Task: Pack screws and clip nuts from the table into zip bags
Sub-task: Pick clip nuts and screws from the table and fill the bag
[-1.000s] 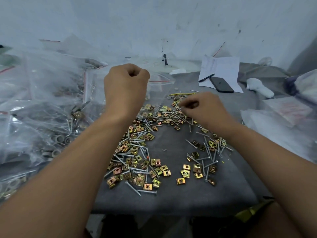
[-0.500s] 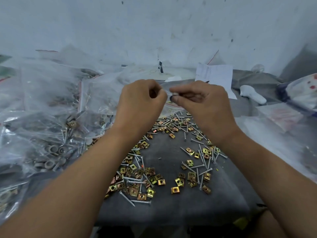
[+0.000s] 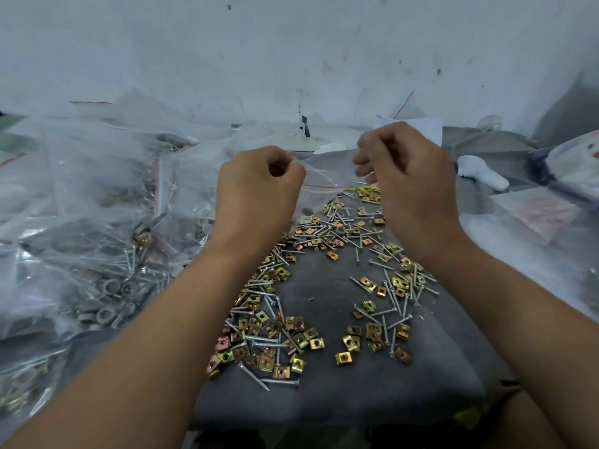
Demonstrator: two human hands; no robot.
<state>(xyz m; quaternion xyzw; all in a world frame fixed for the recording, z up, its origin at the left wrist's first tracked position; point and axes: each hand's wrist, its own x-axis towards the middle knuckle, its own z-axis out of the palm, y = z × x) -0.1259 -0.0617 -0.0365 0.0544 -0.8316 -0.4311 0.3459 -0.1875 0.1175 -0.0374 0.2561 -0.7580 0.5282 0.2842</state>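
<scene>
Far left: heap of filled zip bags (image 3: 97, 247), clear plastic, holding screws, grey washers and a few clip nuts; piled against the wall side of the table.

Left of centre: left hand (image 3: 259, 186), raised above the table, fingers curled into a fist, pinching one edge of a clear zip bag (image 3: 319, 179).

Centre: the zip bag hangs between the two hands, above the far end of the loose hardware; contents cannot be made out.

Centre, below: grey cloth table cover (image 3: 324, 400) bearing scattered clip nuts (image 3: 269, 345), brass-yellow and square, mixed with silver screws (image 3: 393, 296); one denser band runs from near the left forearm upward, a smaller cluster lies nearer the right forearm.

Right of centre: right hand (image 3: 408, 176), raised level with the left, fingers bent; motion-blurred at the tips, so whether it grips the bag's other edge cannot be told.

Right: white paper sheet (image 3: 428, 129) behind the right hand; white object (image 3: 479, 171) on the cloth; further plastic bags (image 3: 544, 218) at the edge.
</scene>
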